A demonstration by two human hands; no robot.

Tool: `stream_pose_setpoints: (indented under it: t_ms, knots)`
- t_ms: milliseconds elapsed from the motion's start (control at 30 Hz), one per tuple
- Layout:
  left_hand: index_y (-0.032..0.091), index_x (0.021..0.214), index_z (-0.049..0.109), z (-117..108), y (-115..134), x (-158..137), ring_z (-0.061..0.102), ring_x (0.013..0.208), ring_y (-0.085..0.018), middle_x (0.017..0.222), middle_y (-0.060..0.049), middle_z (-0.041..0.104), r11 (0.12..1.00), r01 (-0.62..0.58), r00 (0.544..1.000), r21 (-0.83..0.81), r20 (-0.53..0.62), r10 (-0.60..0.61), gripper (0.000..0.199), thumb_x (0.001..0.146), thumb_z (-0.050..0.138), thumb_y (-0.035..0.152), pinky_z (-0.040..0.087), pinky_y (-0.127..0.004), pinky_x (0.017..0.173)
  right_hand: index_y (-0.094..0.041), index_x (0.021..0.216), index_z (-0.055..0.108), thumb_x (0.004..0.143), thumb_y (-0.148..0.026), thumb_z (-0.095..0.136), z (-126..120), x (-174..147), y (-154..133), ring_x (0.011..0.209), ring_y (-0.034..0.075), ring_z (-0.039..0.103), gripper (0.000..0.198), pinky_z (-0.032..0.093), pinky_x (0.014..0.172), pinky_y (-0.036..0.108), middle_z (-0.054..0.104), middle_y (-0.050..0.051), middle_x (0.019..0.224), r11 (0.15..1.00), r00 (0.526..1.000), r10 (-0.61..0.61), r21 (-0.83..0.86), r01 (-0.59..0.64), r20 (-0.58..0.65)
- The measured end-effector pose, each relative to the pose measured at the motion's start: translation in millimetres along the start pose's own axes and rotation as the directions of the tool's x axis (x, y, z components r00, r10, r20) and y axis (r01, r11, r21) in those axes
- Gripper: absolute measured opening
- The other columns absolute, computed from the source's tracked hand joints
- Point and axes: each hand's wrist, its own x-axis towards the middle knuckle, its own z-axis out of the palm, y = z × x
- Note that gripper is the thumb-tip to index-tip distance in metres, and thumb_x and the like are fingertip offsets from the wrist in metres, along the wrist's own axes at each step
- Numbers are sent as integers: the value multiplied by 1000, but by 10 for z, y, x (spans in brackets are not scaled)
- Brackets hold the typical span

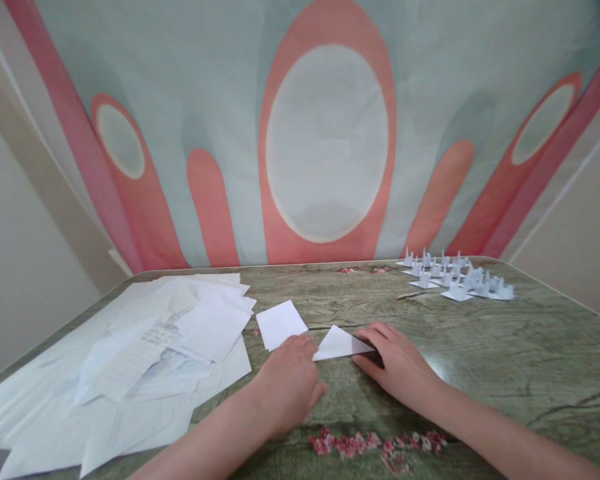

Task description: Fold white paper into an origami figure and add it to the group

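A white sheet of paper folded into a triangle [341,344] lies on the table between my two hands, its peak pointing away from me. My right hand [400,363] has the right corner between thumb and fingers. At the left corner is my left hand [291,379], its fingers curled together against the paper; the back of the hand hides the fingertips. Just beyond my left hand rests a flat white square of paper [281,323], seemingly a small stack, partly covered by the fingers.
Loose white sheets [130,347], some printed, form a wide pile on the left. Several small folded paper figures [450,273] stand at the back right. The wood-patterned table [520,360] has printed pink flowers, and a patterned backdrop [240,133] rises behind it.
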Motion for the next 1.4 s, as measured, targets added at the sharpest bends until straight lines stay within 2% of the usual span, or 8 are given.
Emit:
stream_pose_setpoints:
  t_ms: [167, 300, 400, 500, 667, 900, 1133, 1400]
  knots:
    - [12, 89, 66, 16, -57, 41, 57, 94, -26, 91, -12, 64, 1000, 2, 1000, -6, -1, -2, 23, 80, 56, 30, 42, -38, 88, -21, 98, 57, 77, -27, 59, 73, 8, 4, 82, 20, 51, 22, 38, 72, 32, 56, 4, 87, 990, 998, 59, 130, -62, 28]
    - [13, 81, 66, 62, -109, 93, 59, 87, -25, 88, -10, 65, 1000, 5, 1000, 7, -19, -5, 16, 80, 55, 25, 43, -37, 83, -21, 95, 57, 78, -29, 58, 107, 14, 36, 80, 20, 51, 19, 38, 70, 31, 56, 3, 84, 978, 997, 64, 197, -70, 35]
    - [16, 89, 63, 138, -159, 130, 59, 87, -23, 91, -7, 64, 999, 35, 996, -38, -86, -38, 14, 82, 53, 22, 44, -35, 80, -21, 92, 57, 78, -29, 58, 114, 7, 46, 80, 19, 51, 17, 38, 70, 32, 56, 2, 83, 971, 998, 61, 228, -66, 27]
    - [19, 106, 55, 234, -203, 159, 58, 93, -22, 99, -5, 63, 989, 62, 981, -133, -173, -85, 26, 80, 55, 21, 44, -33, 81, -21, 88, 57, 77, -27, 58, 118, -4, 39, 78, 19, 51, 13, 38, 70, 31, 55, 2, 81, 967, 998, 53, 247, -57, 19]
    - [23, 118, 46, 329, -222, 180, 58, 95, -20, 106, -3, 62, 971, 65, 970, -230, -214, -115, 39, 80, 54, 19, 44, -31, 82, -20, 77, 55, 79, -25, 56, 134, -22, 15, 75, 18, 51, 5, 38, 68, 30, 54, 1, 77, 966, 999, 23, 257, -16, -26]
    - [21, 116, 49, 356, -217, 196, 60, 92, -18, 103, -3, 64, 956, 15, 964, -292, -250, -91, 37, 80, 51, 12, 45, -29, 83, -19, 77, 54, 83, -22, 52, 100, -48, -33, 73, 16, 50, 7, 38, 68, 29, 52, 1, 75, 940, 997, -35, 336, 55, -67]
    - [24, 113, 52, 341, -181, 189, 60, 90, -17, 101, -1, 65, 929, -33, 956, -368, -282, -77, 29, 84, 49, 20, 45, -28, 81, -19, 71, 52, 89, -25, 44, 30, -53, -90, 72, 15, 50, 20, 38, 67, 27, 49, 1, 73, 904, 993, -62, 416, 99, -101]
    - [24, 122, 42, 404, -164, 171, 56, 96, -19, 107, -3, 60, 913, -89, 938, -397, -343, -58, 46, 79, 59, 24, 45, -32, 85, -19, 68, 51, 89, -26, 44, 50, -53, -90, 70, 15, 50, 23, 38, 64, 27, 49, 0, 70, 898, 997, -18, 438, 48, -74]
